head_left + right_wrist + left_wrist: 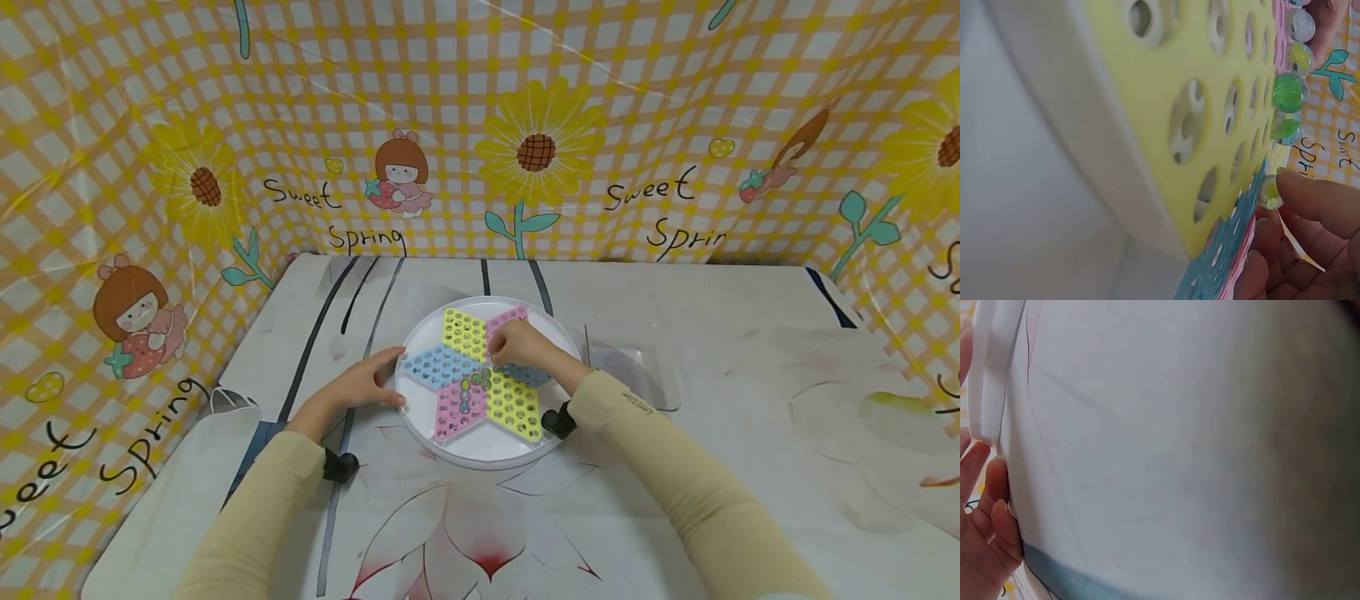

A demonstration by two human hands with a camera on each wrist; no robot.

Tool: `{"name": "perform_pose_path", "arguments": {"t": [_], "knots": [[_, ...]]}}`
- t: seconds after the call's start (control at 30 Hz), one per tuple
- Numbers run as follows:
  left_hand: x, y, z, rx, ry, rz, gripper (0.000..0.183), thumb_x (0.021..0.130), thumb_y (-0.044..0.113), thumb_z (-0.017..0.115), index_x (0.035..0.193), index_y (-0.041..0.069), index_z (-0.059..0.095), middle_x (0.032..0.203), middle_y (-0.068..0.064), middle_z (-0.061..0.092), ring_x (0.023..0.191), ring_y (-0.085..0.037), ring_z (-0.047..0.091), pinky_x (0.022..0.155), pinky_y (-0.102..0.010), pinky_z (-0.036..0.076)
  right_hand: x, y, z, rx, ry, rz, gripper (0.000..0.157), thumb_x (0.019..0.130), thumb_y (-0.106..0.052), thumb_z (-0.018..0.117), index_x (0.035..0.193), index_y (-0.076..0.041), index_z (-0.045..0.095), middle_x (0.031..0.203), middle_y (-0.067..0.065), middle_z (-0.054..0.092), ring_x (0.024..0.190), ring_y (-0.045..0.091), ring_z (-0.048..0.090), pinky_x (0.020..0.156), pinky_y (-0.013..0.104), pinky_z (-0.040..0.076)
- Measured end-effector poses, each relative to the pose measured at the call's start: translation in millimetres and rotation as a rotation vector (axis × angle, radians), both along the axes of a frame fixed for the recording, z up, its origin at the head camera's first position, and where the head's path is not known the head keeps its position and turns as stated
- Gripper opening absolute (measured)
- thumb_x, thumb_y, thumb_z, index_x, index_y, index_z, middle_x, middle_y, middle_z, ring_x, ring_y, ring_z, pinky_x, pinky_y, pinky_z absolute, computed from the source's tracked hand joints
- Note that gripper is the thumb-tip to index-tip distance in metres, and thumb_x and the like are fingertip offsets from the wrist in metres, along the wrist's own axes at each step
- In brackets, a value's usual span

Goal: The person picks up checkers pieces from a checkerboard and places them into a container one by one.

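White round tray (420, 408), smooth, w/ raised rim, approx. mid-table (675, 517). Seated inside: six-pt. star board (513, 404), plastic-looking, perforated w/ regular rows of round holes; pts. in yellow, pink & blue, matching colours opp. each other. Set on board, from near ctr. onto near pink pt.: several glass-like marbles (1290, 92), clear spheres, some w/ green or yellow swirls, in a bent line.

R hand (522, 342): narrow grip, pinching one clear marble (1270, 192) w/ yellowish core, close to board ctr.; seated in a hole or held above, cannot tell. L hand (363, 383): wide, thumb & fingers spread apart, touching L rim of tray.

Just R of tray: transparent shallow container (636, 375), rounded corners. Table covering: off-white, printed w/ dark stripes on far side, red-tipped petals on near side. Behind & at both sides: checked cloth (450, 83), yellow/white, wrinkled, printed w/ sunflowers, cartoon figs. & "Sweet Spring" lettering.
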State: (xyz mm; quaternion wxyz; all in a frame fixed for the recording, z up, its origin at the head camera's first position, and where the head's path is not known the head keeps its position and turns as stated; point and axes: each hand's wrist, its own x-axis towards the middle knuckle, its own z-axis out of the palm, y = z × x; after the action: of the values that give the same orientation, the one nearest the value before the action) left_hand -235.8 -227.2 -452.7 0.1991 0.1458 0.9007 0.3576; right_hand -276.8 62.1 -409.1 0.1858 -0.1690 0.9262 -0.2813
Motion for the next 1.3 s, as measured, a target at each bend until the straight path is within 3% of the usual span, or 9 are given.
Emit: {"name": "perform_pose_path", "arguments": {"t": [0.43,0.87,1.3], "knots": [[1.0,1,-0.7,-0.01,0.004,0.003,0.093,0.072,0.035,0.077,0.145,0.01,0.025,0.132,-0.014,0.04,0.078,-0.02,0.044,0.066,-0.03,0.038,-4.1,2,-9.0,0.043,-0.034,-0.009,0.012,0.077,-0.005,0.069,0.088,-0.001,0.066,0.075,0.004,0.056,0.07,0.014,0.047,0.064,0.023,0.038],[2.0,2,0.1,-0.006,-0.001,0.011,0.092,0.072,0.034,0.077,0.144,0.01,0.026,0.133,-0.014,0.039,0.079,-0.02,0.045,0.066,-0.03,0.038,-2.6,4,-5.3,0.049,-0.024,0.004,0.01,0.078,-0.007,0.069,0.087,-0.001,0.067,0.076,0.004,0.057,0.072,0.015,0.048,0.065,0.025,0.039],[2.4,2,1.1,-0.003,0.0,0.009,0.092,0.072,0.033,0.077,0.145,0.009,0.026,0.128,-0.014,0.042,0.077,-0.02,0.044,0.066,-0.03,0.038,-0.6,15,4.0,-0.045,-0.049,-0.059,0.019,0.079,-0.008,0.068,0.096,0.0,0.066,0.083,0.008,0.061,0.069,0.015,0.051,0.062,0.024,0.042]]}}
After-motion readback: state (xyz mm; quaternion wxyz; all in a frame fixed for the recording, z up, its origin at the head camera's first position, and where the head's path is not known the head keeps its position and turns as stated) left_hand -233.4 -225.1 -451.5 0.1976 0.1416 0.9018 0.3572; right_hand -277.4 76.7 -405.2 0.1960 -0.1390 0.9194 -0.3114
